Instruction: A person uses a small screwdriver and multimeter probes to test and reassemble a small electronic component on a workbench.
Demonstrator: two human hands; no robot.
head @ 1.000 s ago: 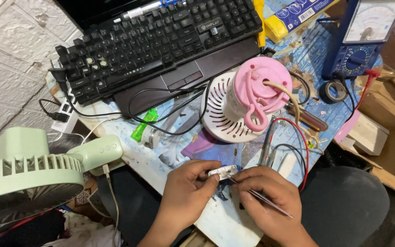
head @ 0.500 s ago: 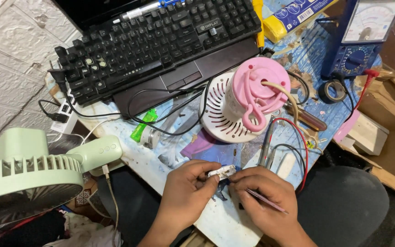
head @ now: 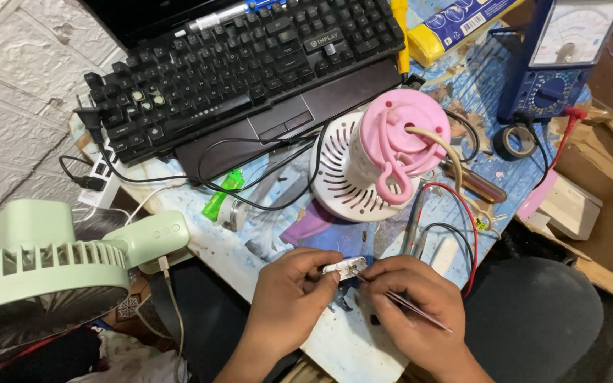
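Observation:
My left hand (head: 289, 301) pinches a small white circuit board (head: 344, 267) between thumb and fingers at the near edge of the paint-stained table (head: 264, 234). My right hand (head: 413, 308) grips thin metal tweezers (head: 406, 303) whose tip touches the board's right end. Just beyond the hands lies a pink and white fan housing (head: 381, 159) on its side, with red and black wires (head: 462, 227) trailing from it toward my right hand.
A black keyboard (head: 243, 64) rests on a laptop at the back. A blue analog multimeter (head: 558, 60) stands at the far right beside a roll of black tape (head: 514, 142). A pale green desk fan (head: 58, 262) sits at the left; a green lighter (head: 223, 193) lies mid-table.
Both hands stay together at the small board with only slight shifts of the fingers and tweezers. Nothing else has moved.

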